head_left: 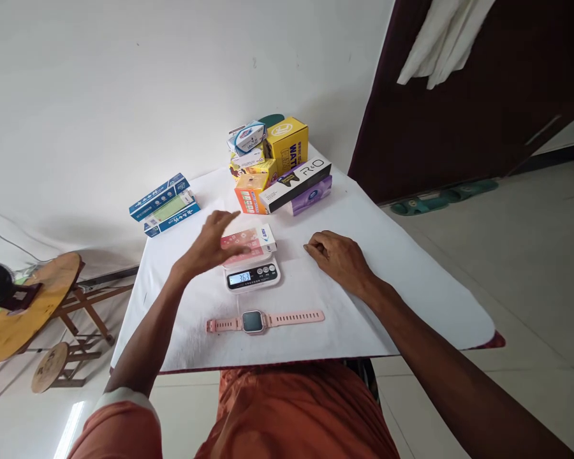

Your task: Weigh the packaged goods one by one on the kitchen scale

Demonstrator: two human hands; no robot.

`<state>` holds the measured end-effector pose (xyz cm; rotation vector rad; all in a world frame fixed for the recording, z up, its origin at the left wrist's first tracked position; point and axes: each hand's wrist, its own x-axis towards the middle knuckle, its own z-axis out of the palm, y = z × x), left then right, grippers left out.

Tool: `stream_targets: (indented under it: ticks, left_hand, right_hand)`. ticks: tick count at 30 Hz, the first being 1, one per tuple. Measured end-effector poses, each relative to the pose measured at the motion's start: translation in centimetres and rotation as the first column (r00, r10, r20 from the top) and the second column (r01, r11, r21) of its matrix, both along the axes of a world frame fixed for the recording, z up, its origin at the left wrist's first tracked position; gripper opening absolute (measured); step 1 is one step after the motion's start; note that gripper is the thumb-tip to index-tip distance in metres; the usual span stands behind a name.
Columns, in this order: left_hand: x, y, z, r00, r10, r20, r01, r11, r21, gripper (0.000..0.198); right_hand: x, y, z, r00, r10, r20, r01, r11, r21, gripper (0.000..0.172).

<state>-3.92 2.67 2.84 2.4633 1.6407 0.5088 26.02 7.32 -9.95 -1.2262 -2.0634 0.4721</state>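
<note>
A white digital scale (252, 278) with a lit display stands near the middle of the table. On its platform lies a pink and white box (249, 242). My left hand (213, 241) is over the left end of the box, thumb and fingers apart, holding nothing; whether it touches the box is unclear. To the right of the scale, my right hand (337, 256) rests on the white cloth with its fingers curled in and nothing visible in them. A pink-strapped watch (253, 322) lies stretched out in front of the scale.
Blue and white boxes (165, 205) lie at the table's back left. At the back stand a yellow box (289, 143), an orange box (251, 193), a black and white box (299, 185) and a purple pack (310, 196). A wooden stool (51, 368) is at the lower left.
</note>
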Motion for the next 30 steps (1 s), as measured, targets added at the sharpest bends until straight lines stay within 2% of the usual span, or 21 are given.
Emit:
stream_targets:
  ticks: [3,6,8,10,13,16,20,24,27,30]
  left_hand:
    - [-1.3,-0.5,2.2,0.992,0.067,0.11,-0.085,0.982,0.171,0.077]
    - [-1.5,-1.1,2.7,0.988,0.1,0.113,-0.126,0.961,0.244,0.078]
    - [-0.9,-1.6,1.7,0.994,0.092,0.059,-0.102,0.976,0.192,0.079]
    - [-0.1,-2.0,0.0,0.994,0.105,-0.032,-0.102,0.992,0.075,0.078]
    - [0.7,-2.5,-2.4,0.979,0.151,-0.139,-0.163,0.984,-0.072,0.063]
    - [0.1,-3.1,-3.2,0.975,0.187,-0.118,-0.198,0.976,-0.089,0.048]
    - [-3.9,-3.3,-2.5,0.953,0.298,-0.057,-0.297,0.954,0.035,0.048]
    - [-10.2,-1.7,-2.1,0.848,0.514,-0.134,-0.497,0.857,0.137,0.047]
    - [-14.2,0.3,-3.1,0.735,0.635,-0.238,-0.626,0.77,0.121,0.048]
    - [-16.5,2.2,-4.5,0.683,0.679,-0.269,-0.675,0.728,0.124,0.048]
  right_hand:
    - [0.0,-0.1,0.2,1.0,0.003,0.005,-0.003,1.0,-0.006,0.021]
    - [0.0,-0.1,0.1,1.0,0.004,0.012,-0.004,1.0,0.009,0.021]
    - [0.0,-0.1,0.0,1.0,0.002,0.012,-0.002,1.0,0.022,0.021]
    - [0.0,0.0,-0.2,1.0,-0.001,0.008,0.001,1.0,0.031,0.021]
    - [0.1,0.0,-0.3,1.0,0.012,0.0,-0.012,0.999,0.03,0.023]
    - [0.1,0.0,-0.4,1.0,0.029,-0.009,-0.029,0.999,0.044,0.024]
    - [0.2,0.0,-0.6,0.999,0.042,-0.015,-0.041,0.998,0.052,0.025]
    - [0.2,0.1,-0.8,0.998,0.059,-0.018,-0.058,0.997,0.052,0.026]
    - [0.2,0.2,-0.8,0.998,0.054,-0.018,-0.053,0.997,0.057,0.025]
    - [0.1,0.2,-0.6,0.999,0.041,-0.012,-0.04,0.997,0.061,0.026]
